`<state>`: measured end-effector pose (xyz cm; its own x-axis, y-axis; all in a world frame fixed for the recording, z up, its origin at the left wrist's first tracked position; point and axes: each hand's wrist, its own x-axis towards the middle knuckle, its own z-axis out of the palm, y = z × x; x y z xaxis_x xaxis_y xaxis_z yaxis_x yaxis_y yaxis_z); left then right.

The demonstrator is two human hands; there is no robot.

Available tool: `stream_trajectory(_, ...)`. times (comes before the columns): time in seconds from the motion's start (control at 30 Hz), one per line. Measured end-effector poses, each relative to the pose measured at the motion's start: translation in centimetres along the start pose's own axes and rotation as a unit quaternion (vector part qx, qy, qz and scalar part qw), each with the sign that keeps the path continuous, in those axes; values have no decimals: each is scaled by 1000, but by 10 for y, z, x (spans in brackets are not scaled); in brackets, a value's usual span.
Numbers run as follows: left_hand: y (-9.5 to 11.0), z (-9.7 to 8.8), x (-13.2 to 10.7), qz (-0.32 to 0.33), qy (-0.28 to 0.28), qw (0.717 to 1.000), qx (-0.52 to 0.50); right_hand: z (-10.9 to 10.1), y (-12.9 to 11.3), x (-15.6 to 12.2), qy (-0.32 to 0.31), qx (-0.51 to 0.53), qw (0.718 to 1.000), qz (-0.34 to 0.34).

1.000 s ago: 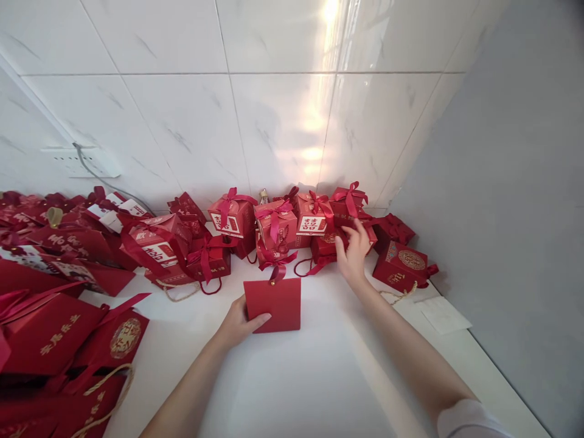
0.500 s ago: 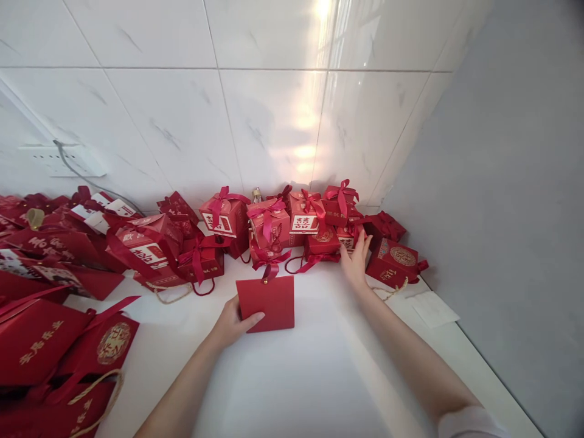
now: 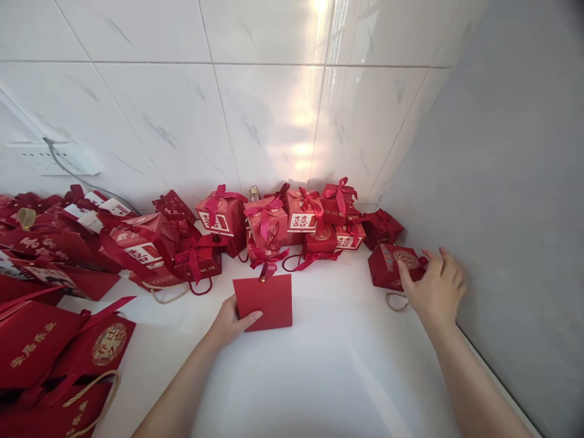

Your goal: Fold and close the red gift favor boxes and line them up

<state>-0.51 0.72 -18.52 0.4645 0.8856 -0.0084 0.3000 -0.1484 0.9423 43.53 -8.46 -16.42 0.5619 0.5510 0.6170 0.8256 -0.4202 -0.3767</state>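
Note:
My left hand (image 3: 229,322) is closed on a flat-sided red gift box (image 3: 263,303), thumb on its plain front face. A dark red ribbon (image 3: 267,268) with a small gold bead rises from its top edge. On the right, my right hand (image 3: 433,291) has its fingers spread, the thumb against a red gift box (image 3: 389,267) with a round gold emblem. A twisted cord handle (image 3: 396,301) lies at that box's front. Part of the box is behind the hand.
A row of ribbon-tied red boxes (image 3: 303,213) stands along the tiled wall (image 3: 269,121). More red boxes (image 3: 31,340) crowd the left side of the white table (image 3: 319,371). A grey panel (image 3: 515,231) borders the right. A socket with a cable (image 3: 57,159) is at upper left.
My right hand has left the small box in the row and moved right to the emblem box, which has turned slightly. The white slip there is no longer visible. My left hand stays put.

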Motion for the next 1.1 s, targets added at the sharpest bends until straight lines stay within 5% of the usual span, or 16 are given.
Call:
stream_trajectory(0.1,1,0,1,-1,0,1000,2,0,9,-4,-143,4,986,88)
stream_trajectory(0.17,2,0,1,-6,-1,1000,1,5,8,-6,-158,5,984,83)
stream_trajectory(0.4,4,1,0,-8,8,1000,-4,12,-16,5,-112,20,992,54)
stream_trajectory(0.57,3,1,0,-5,10,1000,8,2,-13,61,5,93,995,-26)
stream_trajectory(0.77,2,1,0,-1,2,1000,11,63,15,124,-31,149,985,-81)
stream_trajectory(1.0,1,1,0,10,0,1000,1,112,4,90,179,160,970,-38)
stream_trajectory(1.1,1,0,0,6,-2,1000,-2,120,7,84,188,146,970,-39)
